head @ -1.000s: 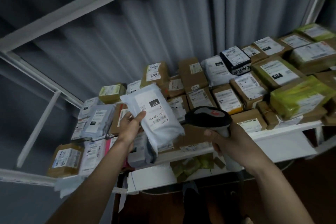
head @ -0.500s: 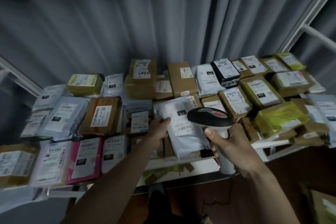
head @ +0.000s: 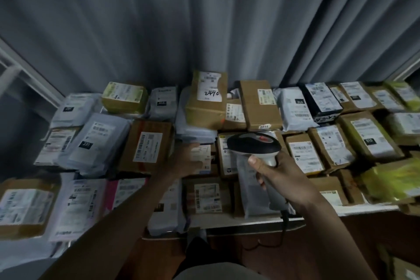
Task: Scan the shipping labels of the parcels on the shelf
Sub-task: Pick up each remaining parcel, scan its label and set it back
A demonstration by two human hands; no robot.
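Mid-scan on a packed shelf (head: 250, 223). Right hand (head: 281, 177) wrapped round the pale handle of the barcode scanner (head: 253, 146), thumb up near the neck; dark head with red button tilted forward and down toward the middle parcels, likely so the beam lands on a label lying face-up. Cable trailing off the handle bottom below the shelf edge.

Left hand (head: 188, 161) stretched out flat over the centre row, fingers straight, holding nothing; resting on or just above a small labelled parcel (head: 201, 158), contact unclear through motion blur. Probably steadying or squaring a packet for the next read.

Parcels in rows, nearly all label-up, which suits scanning without lifting. Tall brown box with handwritten number (head: 208, 100) far centre. Long brown box (head: 259, 104) just right of it. Grey mailer bag (head: 95, 143) at left, brown box with white label (head: 147, 146) beside it. Pink parcel (head: 125, 191) in near row left. Black parcel (head: 321, 100) far right, yellow-green wrapped parcel (head: 393, 179) near right, blurred. White mailer (head: 252, 191) lying directly under the scanner, mostly hidden by it. Grey curtain (head: 204, 18) behind.

Which labels are already scanned: cannot tell.
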